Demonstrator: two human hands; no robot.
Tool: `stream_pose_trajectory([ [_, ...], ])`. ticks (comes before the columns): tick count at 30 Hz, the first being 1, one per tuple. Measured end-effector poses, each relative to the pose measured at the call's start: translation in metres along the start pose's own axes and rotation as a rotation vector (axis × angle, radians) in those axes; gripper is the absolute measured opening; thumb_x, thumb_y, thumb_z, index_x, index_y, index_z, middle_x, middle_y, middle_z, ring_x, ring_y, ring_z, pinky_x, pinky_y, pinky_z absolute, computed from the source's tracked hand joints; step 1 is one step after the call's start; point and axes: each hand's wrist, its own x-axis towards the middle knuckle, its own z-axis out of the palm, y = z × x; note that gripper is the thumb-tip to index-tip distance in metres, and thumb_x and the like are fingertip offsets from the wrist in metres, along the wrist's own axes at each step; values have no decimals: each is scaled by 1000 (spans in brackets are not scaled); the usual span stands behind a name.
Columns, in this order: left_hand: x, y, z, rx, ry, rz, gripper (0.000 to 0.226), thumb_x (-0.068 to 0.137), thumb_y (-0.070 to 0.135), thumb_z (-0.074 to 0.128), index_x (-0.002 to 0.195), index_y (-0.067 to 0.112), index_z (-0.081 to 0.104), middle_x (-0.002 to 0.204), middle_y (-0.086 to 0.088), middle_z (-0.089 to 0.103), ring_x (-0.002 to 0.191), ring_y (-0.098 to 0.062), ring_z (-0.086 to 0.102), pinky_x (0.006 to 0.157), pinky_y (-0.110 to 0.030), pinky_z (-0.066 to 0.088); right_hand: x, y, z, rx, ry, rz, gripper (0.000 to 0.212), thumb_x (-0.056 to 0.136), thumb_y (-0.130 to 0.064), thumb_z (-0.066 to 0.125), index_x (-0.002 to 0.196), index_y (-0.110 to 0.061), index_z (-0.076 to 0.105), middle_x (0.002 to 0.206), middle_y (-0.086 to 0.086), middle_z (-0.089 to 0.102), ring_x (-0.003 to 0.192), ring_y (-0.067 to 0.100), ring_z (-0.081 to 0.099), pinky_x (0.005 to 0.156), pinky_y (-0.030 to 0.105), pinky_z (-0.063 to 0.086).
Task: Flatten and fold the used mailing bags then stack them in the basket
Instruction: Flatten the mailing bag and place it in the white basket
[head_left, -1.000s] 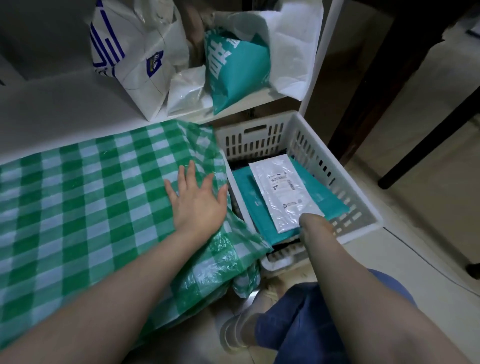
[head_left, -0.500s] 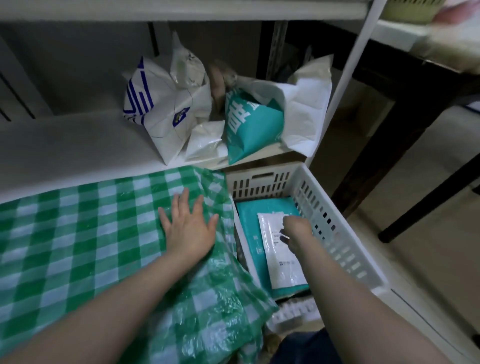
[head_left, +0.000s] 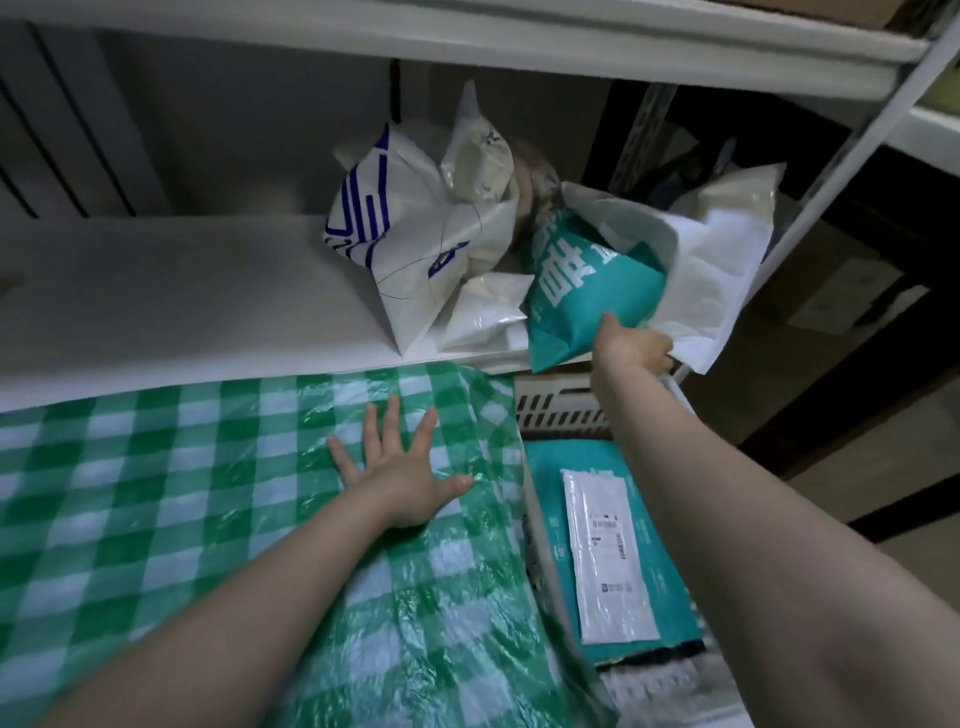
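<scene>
On the white shelf (head_left: 182, 296) lies a heap of crumpled mailing bags: a white one with blue stripes (head_left: 405, 244), a teal one with white print (head_left: 587, 280) and a large white one (head_left: 711, 265). My right hand (head_left: 634, 345) grips the teal bag's lower edge, where it meets the large white bag. My left hand (head_left: 400, 483) rests flat with fingers spread on the green checked plastic sheet (head_left: 156, 493). In the white slotted basket (head_left: 561, 410) lie a folded teal bag (head_left: 548, 514) and, on top, a folded white bag with a label (head_left: 608, 556).
A white shelf post (head_left: 852, 161) rises at the right. An upper shelf board (head_left: 467, 36) hangs over the bag heap. Dark furniture and a cardboard box (head_left: 836, 291) stand on the floor to the right.
My right hand has left the basket and risen to the shelf, where it now grips the teal bag. The view has tilted up. My left hand stays flat on the checked sheet.
</scene>
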Motion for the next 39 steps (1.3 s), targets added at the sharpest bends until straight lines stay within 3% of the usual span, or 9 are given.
stream_pose_trajectory([
  [4,2,1,-2,12,-40,-20,96,84,80,31,146,38,-29,143,-7,-50,133,-32,-44,104,-71,-18,26,-23,-17,-73,160,-179,58,88,-40,64,136,-18,40,145,9,33,128,33,39,105,45,37],
  [7,2,3,-5,4,-80,-38,97,85,78,34,145,38,-31,142,-5,-52,132,-32,-46,104,-70,-18,41,-38,-25,-197,197,-448,46,92,-23,59,136,-24,45,150,1,29,133,27,31,105,37,37],
  [11,3,5,-8,-1,-111,-56,98,86,76,37,144,39,-32,142,-5,-52,133,-31,-45,106,-71,-16,48,-62,-17,-501,162,-751,32,92,-12,51,122,-19,60,158,-3,22,133,28,32,108,40,37],
  [14,1,7,-9,-9,-110,-60,98,86,76,38,145,39,-31,144,-5,-51,134,-31,-44,107,-70,-15,51,-76,-10,-758,108,-753,31,88,-10,52,118,-12,63,161,-1,12,132,34,29,108,41,31],
  [16,1,7,-9,0,-102,-60,97,86,76,38,145,39,-31,144,-6,-50,134,-31,-44,107,-70,-15,55,-76,-8,-841,90,-709,33,88,-10,51,119,-6,59,157,2,18,131,34,28,108,41,31],
  [19,0,7,-9,8,-95,-65,96,86,76,36,145,40,-31,144,-5,-50,135,-31,-43,107,-70,-15,59,-73,-7,-759,61,-659,40,92,-8,47,132,-5,46,147,7,25,124,33,36,105,42,37],
  [24,0,7,-6,-2,-70,-60,96,85,77,36,146,41,-29,146,-5,-48,136,-30,-42,107,-70,-15,56,-66,-19,-747,133,-760,51,95,-5,40,142,10,29,149,14,19,125,33,37,106,43,39],
  [33,-1,4,0,-32,30,-38,94,85,78,36,149,41,-22,151,-5,-42,138,-30,-39,106,-69,-16,25,-66,-52,-824,251,-825,48,99,-9,41,141,11,31,149,14,20,120,32,41,102,40,42],
  [39,-16,14,4,-38,225,-69,97,85,74,43,155,32,-10,158,-7,-29,144,-31,-29,112,-63,-12,-7,-68,-95,-729,269,-850,45,99,-3,32,143,5,27,145,16,33,113,37,47,97,44,41],
])
